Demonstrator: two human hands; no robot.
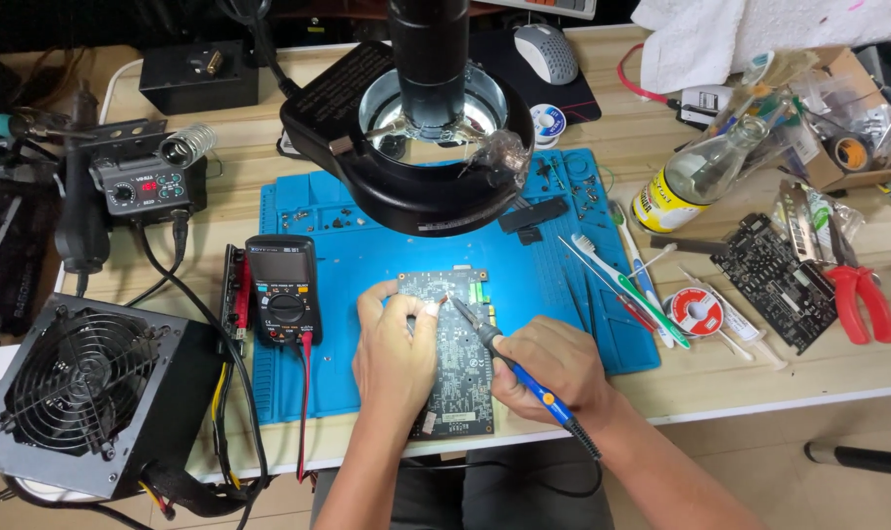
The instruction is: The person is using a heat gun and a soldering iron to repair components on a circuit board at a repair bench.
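Nearest the lens, left hand (398,355) flat on dark circuit board (455,348), its grip apart, fingertips pressed on the board's upper part; right hand (553,371) just beside, grip clamped on blue-handled soldering iron (509,358), tip angled up-left, touching the board near the left fingertips; board lying lengthwise on blue work mat (563,285) near the counter's (759,378) front edge; black multimeter (283,290) at the mat's left side; grey power supply (87,393) with fan further left; ring-lit microscope head (428,137) hung above the mat; red pliers (863,299) and second board (774,280) well apart at right.
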